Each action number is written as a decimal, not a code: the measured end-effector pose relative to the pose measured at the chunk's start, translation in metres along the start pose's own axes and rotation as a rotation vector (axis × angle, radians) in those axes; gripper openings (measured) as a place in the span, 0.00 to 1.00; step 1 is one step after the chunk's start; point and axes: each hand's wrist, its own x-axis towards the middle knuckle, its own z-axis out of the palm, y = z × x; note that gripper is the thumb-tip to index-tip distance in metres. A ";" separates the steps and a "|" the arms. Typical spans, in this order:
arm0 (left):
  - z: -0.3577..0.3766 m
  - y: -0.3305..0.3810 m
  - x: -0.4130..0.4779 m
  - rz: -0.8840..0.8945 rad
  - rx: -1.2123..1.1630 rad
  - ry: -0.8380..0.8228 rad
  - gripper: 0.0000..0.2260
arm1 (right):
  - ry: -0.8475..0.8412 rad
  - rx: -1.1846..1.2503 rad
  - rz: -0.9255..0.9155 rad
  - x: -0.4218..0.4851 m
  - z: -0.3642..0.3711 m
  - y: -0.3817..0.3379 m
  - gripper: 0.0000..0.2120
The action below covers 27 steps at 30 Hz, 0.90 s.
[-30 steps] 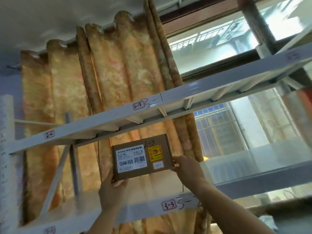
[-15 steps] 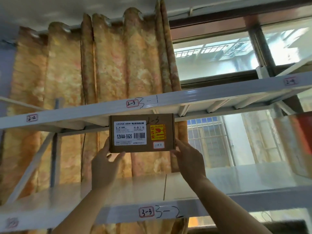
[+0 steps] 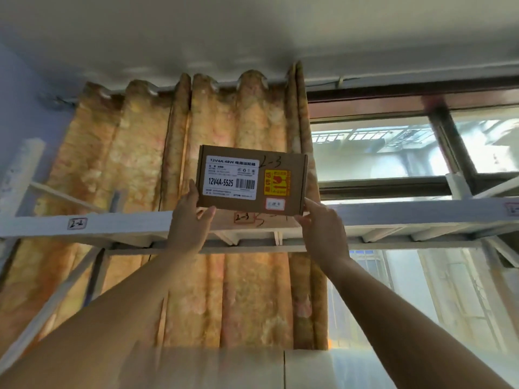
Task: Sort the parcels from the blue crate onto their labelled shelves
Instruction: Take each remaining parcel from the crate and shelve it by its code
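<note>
A flat brown cardboard parcel with a white label, a yellow sticker and "2-3" handwritten on it is held up at the top white metal shelf. Its lower edge is level with the shelf's front rail, just above the red-framed "2-3" tag. My left hand grips its lower left corner, thumb under the bottom edge. My right hand holds the lower right corner with the fingers pointing up. Whether the parcel rests on the shelf I cannot tell.
The rail also carries a "2-2" tag to the left and another tag at the far right. An orange patterned curtain hangs behind the rack, a window to its right. A lower shelf board lies below.
Both hands have raised the parcel from below the top shelf rail to above it, now over the "2-3" tag. My view has tilted further upward.
</note>
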 end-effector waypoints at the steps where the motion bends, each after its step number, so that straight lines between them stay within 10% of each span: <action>1: -0.001 0.003 0.012 -0.009 -0.041 -0.026 0.26 | -0.008 0.004 -0.006 0.013 0.001 -0.001 0.10; 27: 0.027 -0.045 0.104 -0.244 0.144 -0.403 0.21 | -0.300 -0.045 0.221 0.086 0.059 0.029 0.13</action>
